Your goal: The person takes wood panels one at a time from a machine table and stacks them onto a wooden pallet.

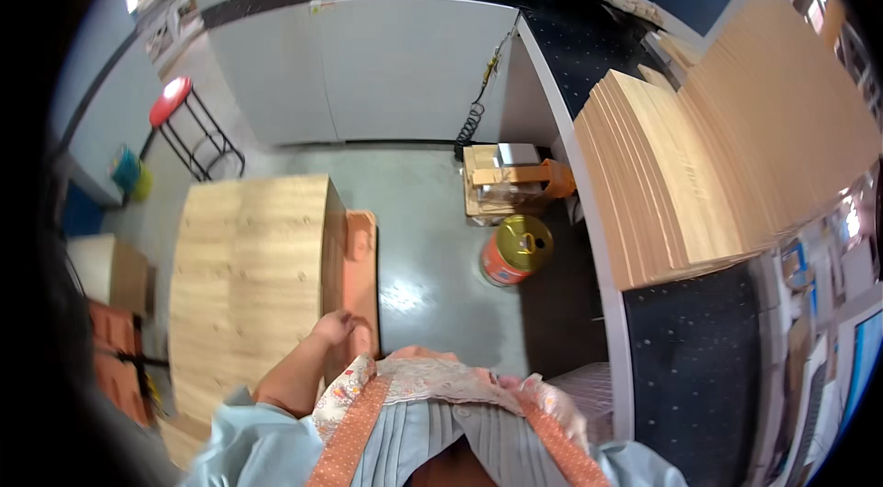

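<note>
My left hand (334,328) hangs beside the right side of a tall stack of pale wood boards (248,275). It is over an orange pallet (361,252) that juts out from under the stack. The fingers are small in view and loosely bent, slightly apart, with nothing visible in them. Whether the hand touches the stack's edge I cannot tell. My right hand is out of view; only the sleeve on that side shows at the lower edge.
On the right, thin wood panels (662,174) lie stacked on a black-topped bench (690,349). A metal can (520,248) and a low wooden stand (483,176) occupy the floor beside it. A coiled hose (471,124) hangs at the grey cabinet (414,73). A red stool (172,101) stands far left.
</note>
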Available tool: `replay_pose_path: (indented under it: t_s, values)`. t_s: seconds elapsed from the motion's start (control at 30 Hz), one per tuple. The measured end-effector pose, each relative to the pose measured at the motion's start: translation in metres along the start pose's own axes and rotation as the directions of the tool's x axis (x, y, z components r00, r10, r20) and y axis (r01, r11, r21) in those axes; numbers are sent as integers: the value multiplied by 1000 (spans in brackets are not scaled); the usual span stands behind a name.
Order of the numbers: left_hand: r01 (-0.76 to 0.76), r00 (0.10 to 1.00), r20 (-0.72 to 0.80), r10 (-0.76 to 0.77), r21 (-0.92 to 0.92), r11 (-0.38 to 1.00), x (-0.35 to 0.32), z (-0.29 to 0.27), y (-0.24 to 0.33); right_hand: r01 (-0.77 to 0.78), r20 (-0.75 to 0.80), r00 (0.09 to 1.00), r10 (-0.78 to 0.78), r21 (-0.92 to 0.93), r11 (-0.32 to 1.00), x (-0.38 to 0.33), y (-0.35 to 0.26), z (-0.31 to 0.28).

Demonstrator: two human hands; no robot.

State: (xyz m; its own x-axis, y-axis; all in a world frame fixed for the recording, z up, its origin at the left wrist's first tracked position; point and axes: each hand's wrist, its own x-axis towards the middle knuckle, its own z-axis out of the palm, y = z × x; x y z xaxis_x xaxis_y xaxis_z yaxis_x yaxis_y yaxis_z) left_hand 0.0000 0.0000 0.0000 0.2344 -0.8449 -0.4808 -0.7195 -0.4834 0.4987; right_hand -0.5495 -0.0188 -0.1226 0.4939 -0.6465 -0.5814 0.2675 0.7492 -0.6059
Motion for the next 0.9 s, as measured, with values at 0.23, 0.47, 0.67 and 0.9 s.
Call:
replay_pose_path:
  t_s: [0.23, 0.47, 0.67, 0.9]
  values:
    - [-360, 913, -77, 400, -612, 704, 110, -126, 155, 260, 254, 952, 173, -965, -14, 232, -180, 174]
    - [-261, 965, -199, 170, -758, 597, 261, -232, 195, 656, 558, 729, -396, -736, 170, 440, -453, 442]
    - [-315, 948, -289, 132, -802, 508, 401, -313, 226, 639, 430, 378, -820, -762, -104, 459, -694, 479]
    - [-423, 695, -39, 718, -830, 364, 630, -293, 272, -17, -89, -320, -943, -995, 100, 411, -845, 260]
